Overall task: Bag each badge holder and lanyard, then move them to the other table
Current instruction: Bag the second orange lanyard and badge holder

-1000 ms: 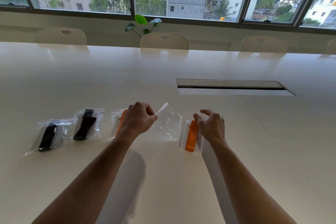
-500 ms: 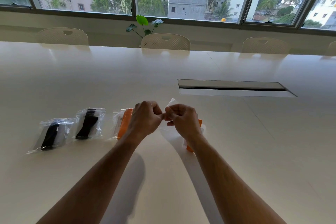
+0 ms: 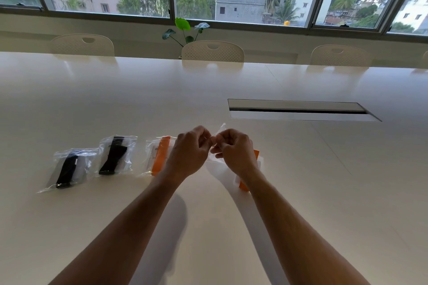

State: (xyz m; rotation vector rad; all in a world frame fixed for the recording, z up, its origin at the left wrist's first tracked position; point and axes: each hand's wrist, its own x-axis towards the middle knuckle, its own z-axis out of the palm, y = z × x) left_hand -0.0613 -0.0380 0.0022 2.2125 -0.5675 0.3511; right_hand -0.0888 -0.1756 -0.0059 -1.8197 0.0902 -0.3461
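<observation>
Head view looks down over both forearms at a long pale table (image 3: 231, 81), and every place below is given relative to the clear empty bag (image 3: 216, 143) pinched between the hands. The left hand (image 3: 191, 152) and right hand (image 3: 236, 151) meet knuckle to knuckle above the tabletop, each with fingers curled and thumb pressed against the bag's upper edge; one corner of the film pokes up just behind them. Gripping opposite sides of that edge looks like the way to pull the mouth apart, so the step in hand is judged to be opening the bag for filling.

Just right of the bag and partly under the right wrist lies the unbagged orange lanyard and badge holder (image 3: 245, 184), flat on the table and close enough to be picked up without reaching. To the bag's left sits a row of finished packs: the bagged orange set (image 3: 159, 156) nearest, almost touching the left hand, then a bagged black set (image 3: 114, 156), then the far black set (image 3: 67, 170) at the end. They lie side by side, probably lined up for carrying off together.

Well beyond the bag, a cable slot (image 3: 298, 111) is sunk into the table, with empty chairs (image 3: 212, 52) along the far edge.
</observation>
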